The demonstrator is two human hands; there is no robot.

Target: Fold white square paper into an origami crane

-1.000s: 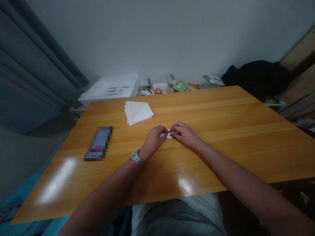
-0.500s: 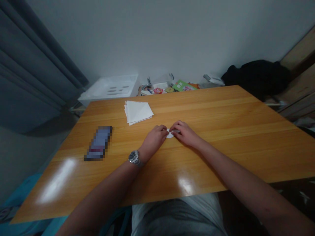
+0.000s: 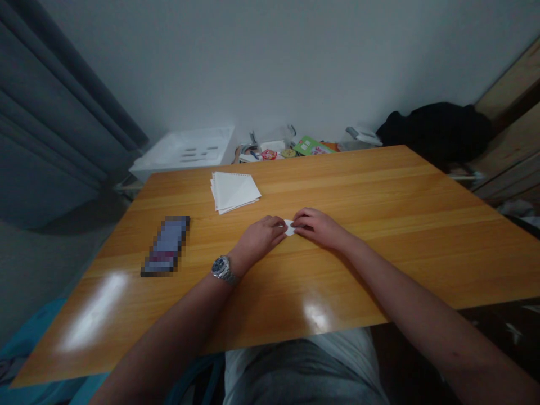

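Observation:
A small piece of white paper lies low over the wooden table, between my two hands. My left hand, with a metal watch on the wrist, pinches the paper's left side. On the right side, my right hand grips it with thumb and fingers. The fingertips cover both ends of the paper, so its full shape is hidden; only the pale middle shows.
A stack of white paper sheets lies behind my left hand. To the left is a phone with a blurred screen. Past the table's far edge stand a white foam tray, a green booklet and a black cloth heap.
My hands have drawn slightly apart, the left one shifting a little left, and more of the paper's middle shows. The whole view has shifted slightly.

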